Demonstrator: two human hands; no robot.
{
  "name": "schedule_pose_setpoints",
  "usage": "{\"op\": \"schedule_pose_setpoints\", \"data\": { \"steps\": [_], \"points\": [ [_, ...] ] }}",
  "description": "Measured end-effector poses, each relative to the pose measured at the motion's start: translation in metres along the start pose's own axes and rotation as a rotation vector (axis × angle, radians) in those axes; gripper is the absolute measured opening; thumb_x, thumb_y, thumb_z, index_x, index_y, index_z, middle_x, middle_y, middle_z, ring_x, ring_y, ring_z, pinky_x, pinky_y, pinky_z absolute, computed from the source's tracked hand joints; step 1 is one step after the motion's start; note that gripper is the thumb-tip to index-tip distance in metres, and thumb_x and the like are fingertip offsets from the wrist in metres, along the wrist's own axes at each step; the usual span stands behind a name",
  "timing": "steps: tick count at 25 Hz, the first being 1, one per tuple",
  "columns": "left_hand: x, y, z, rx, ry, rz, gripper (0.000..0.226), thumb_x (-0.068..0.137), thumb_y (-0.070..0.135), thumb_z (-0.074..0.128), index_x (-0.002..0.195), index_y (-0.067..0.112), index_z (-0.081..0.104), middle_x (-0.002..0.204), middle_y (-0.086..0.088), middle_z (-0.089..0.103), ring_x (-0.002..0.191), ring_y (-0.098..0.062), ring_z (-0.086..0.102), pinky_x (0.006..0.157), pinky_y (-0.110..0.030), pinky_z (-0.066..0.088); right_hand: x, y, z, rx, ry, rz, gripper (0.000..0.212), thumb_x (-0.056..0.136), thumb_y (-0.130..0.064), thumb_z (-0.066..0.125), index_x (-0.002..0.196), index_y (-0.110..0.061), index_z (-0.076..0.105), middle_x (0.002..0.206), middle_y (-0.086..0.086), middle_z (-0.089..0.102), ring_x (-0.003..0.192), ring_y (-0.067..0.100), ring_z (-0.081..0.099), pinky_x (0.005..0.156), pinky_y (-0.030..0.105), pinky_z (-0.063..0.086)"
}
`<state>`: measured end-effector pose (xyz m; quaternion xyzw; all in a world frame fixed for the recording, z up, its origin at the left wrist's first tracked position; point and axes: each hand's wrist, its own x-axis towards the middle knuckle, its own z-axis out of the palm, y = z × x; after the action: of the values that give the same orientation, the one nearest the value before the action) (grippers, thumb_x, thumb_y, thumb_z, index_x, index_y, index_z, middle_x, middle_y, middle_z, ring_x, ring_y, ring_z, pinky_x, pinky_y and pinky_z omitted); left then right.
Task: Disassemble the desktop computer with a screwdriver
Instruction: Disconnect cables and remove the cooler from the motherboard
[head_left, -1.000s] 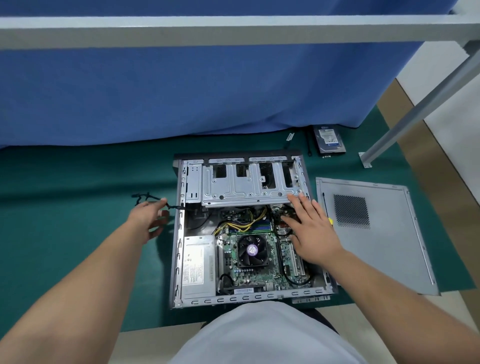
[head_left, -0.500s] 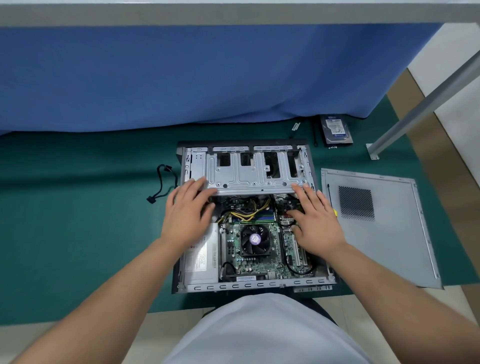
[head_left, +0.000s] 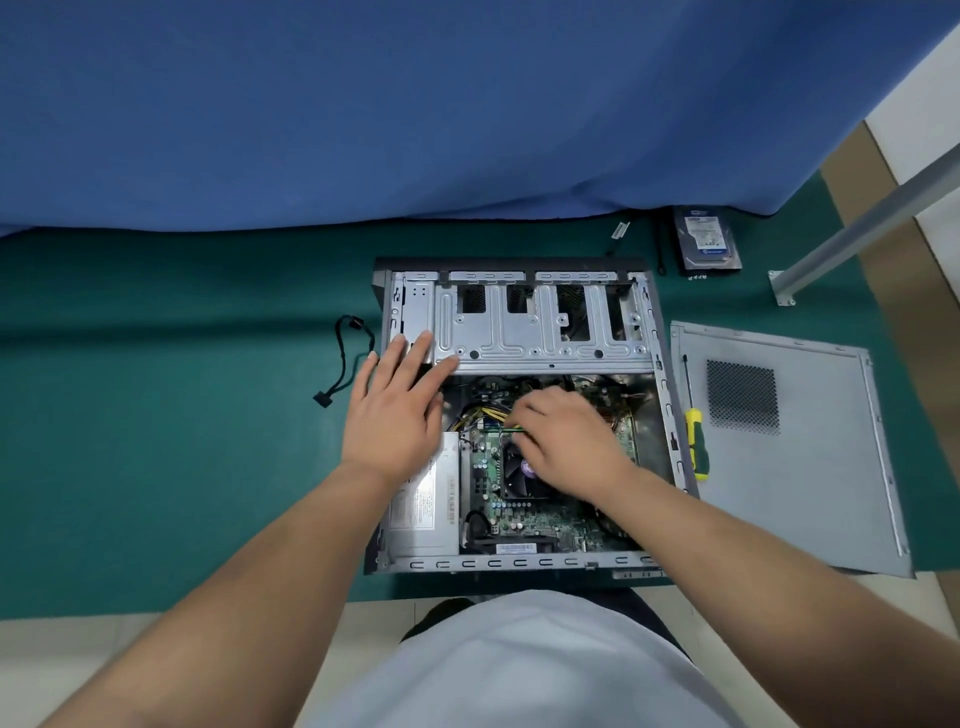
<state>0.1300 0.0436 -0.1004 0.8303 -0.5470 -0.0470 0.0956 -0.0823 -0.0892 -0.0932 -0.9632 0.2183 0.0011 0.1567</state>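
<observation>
Open desktop computer case (head_left: 519, 564) lying on its side on green mat (head_left: 156, 415), near table's front edge, side removed, interior facing up. Directly below head camera, between both forearms.

Left hand (head_left: 397, 415) laid flat, fingers straight and spread, nothing gripped. Fingertips resting on left end of silver drive cage (head_left: 545, 332) at case's far half; palm over case's left wall and top of power supply (head_left: 423, 509).

Right hand (head_left: 563, 447) inside case, over motherboard (head_left: 524, 519), covering most of CPU fan (head_left: 514, 467). Fingers curled down, tips at green strip just left of knuckles, beside yellow cables (head_left: 480, 415). Cannot tell whether pinching anything there; fingertips partly hidden.

Hands close together, left one higher and nearer the cage, right one lower in the case's middle. Both touching the computer.

Screwdriver (head_left: 695, 441), yellow-and-green handle, lying untouched on removed side panel (head_left: 810, 493), just right of case's right wall, apart from right hand. Panel flat on mat, vent grille up.

Loose black cable (head_left: 353, 358) on mat left of case, just beyond left hand's little finger. Hard drive (head_left: 706, 244) on mat past case's far right corner, a few small screws beside it. Blue curtain (head_left: 415, 104) behind.
</observation>
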Motion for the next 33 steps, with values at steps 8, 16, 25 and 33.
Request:
{"op": "schedule_pose_setpoints", "data": {
  "steps": [8, 16, 25, 33],
  "points": [
    [0.003, -0.002, 0.009, -0.005, 0.057, 0.016, 0.055, 0.096, 0.032, 0.039, 0.150, 0.041, 0.043, 0.167, 0.007, 0.028, 0.156, -0.023, 0.017, 0.127, -0.046, 0.010, 0.075, -0.036, 0.033, -0.210, -0.405, -0.081, 0.021, 0.096, -0.031, 0.061, 0.114, -0.029, 0.071, 0.116, -0.007, 0.066, 0.115, 0.024, 0.048, 0.098, 0.042, 0.037],
    [0.003, -0.001, 0.004, -0.020, 0.050, 0.013, 0.057, 0.093, 0.030, 0.041, 0.148, 0.039, 0.046, 0.167, 0.006, 0.029, 0.156, -0.025, 0.019, 0.127, -0.049, 0.012, 0.062, -0.013, 0.037, -0.116, -0.334, -0.020, 0.024, 0.098, -0.036, 0.055, 0.111, -0.023, 0.071, 0.106, -0.004, 0.066, 0.105, 0.026, 0.054, 0.088, 0.040, 0.042],
    [0.003, -0.001, 0.002, -0.030, 0.046, 0.000, 0.058, 0.090, 0.030, 0.041, 0.147, 0.039, 0.048, 0.166, 0.006, 0.030, 0.156, -0.025, 0.019, 0.126, -0.050, 0.014, 0.073, -0.032, 0.040, -0.072, -0.385, 0.246, 0.021, 0.092, -0.036, 0.056, 0.100, -0.028, 0.073, 0.106, -0.002, 0.068, 0.105, 0.028, 0.058, 0.091, 0.040, 0.042],
    [0.004, 0.000, 0.003, -0.017, 0.030, -0.003, 0.059, 0.090, 0.030, 0.043, 0.148, 0.040, 0.045, 0.167, 0.006, 0.028, 0.156, -0.024, 0.018, 0.126, -0.050, 0.013, 0.071, -0.039, 0.046, -0.127, -0.362, 0.302, 0.011, 0.092, -0.025, 0.065, 0.099, -0.028, 0.072, 0.106, -0.005, 0.068, 0.110, 0.026, 0.054, 0.092, 0.041, 0.041]
  ]
}}
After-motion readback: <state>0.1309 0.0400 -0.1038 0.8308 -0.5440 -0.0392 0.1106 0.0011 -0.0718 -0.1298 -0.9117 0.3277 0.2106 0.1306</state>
